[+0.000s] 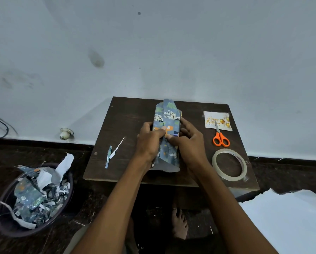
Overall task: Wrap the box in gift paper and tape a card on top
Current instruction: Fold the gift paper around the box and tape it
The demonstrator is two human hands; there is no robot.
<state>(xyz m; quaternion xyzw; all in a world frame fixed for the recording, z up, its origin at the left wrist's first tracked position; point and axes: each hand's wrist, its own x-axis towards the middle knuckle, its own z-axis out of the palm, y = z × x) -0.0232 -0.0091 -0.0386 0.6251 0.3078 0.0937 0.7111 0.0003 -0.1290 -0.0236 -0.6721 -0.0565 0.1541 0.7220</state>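
Observation:
The box (pixel 169 118), covered in blue animal-print gift paper, lies lengthwise in the middle of the small dark table (pixel 128 121). Paper flaps stick out past both its far and near ends. My left hand (pixel 150 140) grips the box's left side, its thumb pressing the overlapping paper seam on top. From the right, my right hand (pixel 187 142) holds the box, thumb also on the seam. A white "Happy Birthday" card (pixel 221 116) lies at the table's far right. The box itself is hidden under the paper.
Orange-handled scissors (pixel 221 139) lie partly on the card, with a clear tape roll (pixel 229 165) nearer me. Paper strips (pixel 111 154) rest on the table's left. A bin of paper scraps (pixel 34 197) stands on the floor left; a white sheet (pixel 289 220) lies at right. My foot (pixel 179 224) is under the table.

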